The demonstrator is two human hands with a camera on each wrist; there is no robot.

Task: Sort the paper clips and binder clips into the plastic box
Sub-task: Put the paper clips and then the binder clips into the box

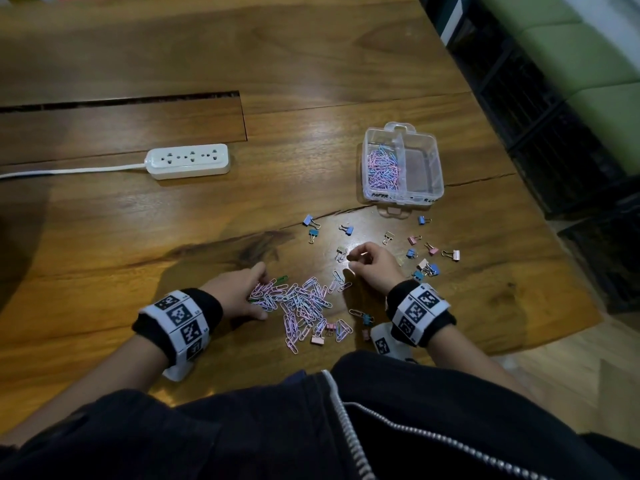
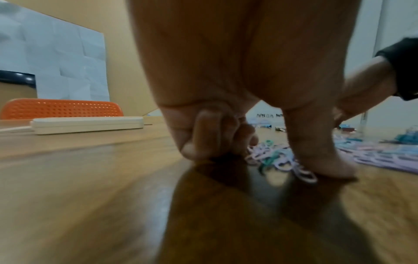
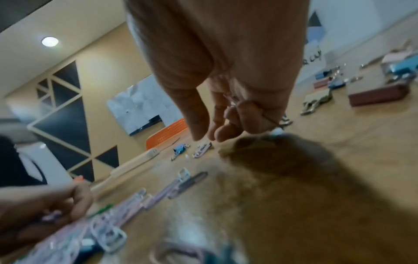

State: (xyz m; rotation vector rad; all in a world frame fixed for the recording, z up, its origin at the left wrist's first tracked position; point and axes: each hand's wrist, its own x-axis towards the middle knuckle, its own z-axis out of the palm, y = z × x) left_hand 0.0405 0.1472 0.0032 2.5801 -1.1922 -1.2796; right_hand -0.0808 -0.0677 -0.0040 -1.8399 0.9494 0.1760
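Note:
A pile of pink, blue and green paper clips lies on the wooden table in front of me. My left hand is at the pile's left end, fingers curled and thumb down on some clips. My right hand hovers just beyond the pile's right end, its fingers curled round a thin pink clip. Coloured binder clips are scattered between the hands and the clear plastic box. The box's left compartment holds paper clips; its right compartment looks bare.
A white power strip with its cord lies at the left back of the table. A few binder clips sit at the pile's near end. The table edge runs close to the right of the box. An orange chair back stands beyond.

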